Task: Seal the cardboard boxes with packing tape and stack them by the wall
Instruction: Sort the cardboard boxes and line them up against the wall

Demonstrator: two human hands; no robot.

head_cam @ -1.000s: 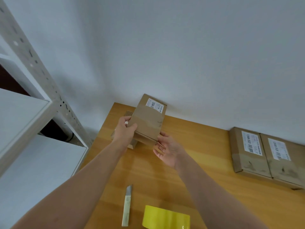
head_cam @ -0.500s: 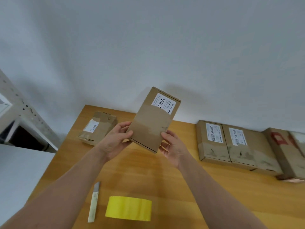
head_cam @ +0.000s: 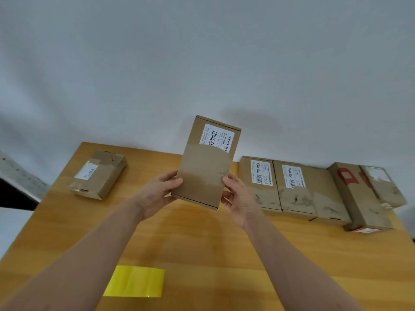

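Here a person holds one box [head_cam: 206, 162] up in front of them with both hands, lifted clear of the worktop [head_cam: 202, 248], its long side nearly upright and its label [head_cam: 216, 136] facing the camera. The left hand [head_cam: 157, 194] grips the box's lower left edge, thumb across the front and fingers curled behind. The right hand [head_cam: 238, 198] clasps the lower right edge, thumb on the front corner and the other fingers hidden behind.

A duller band crosses the front and overlaps the label's lower part. It looks like tape, but it is unclear whether the end flap nearest the camera is sealed.

The step in hand seems to be checking or carrying this box. If it is sealed, the next move calls for setting it by the wall [head_cam: 202, 63], on or beside the row of boxes [head_cam: 294, 187] lying at three o'clock from it. If not, it must go down flat, and one hand must let go to fetch the yellow tape [head_cam: 134, 281], which lies on the worktop at seven o'clock. A lone box [head_cam: 98, 175] rests at nine o'clock, well apart from the row.
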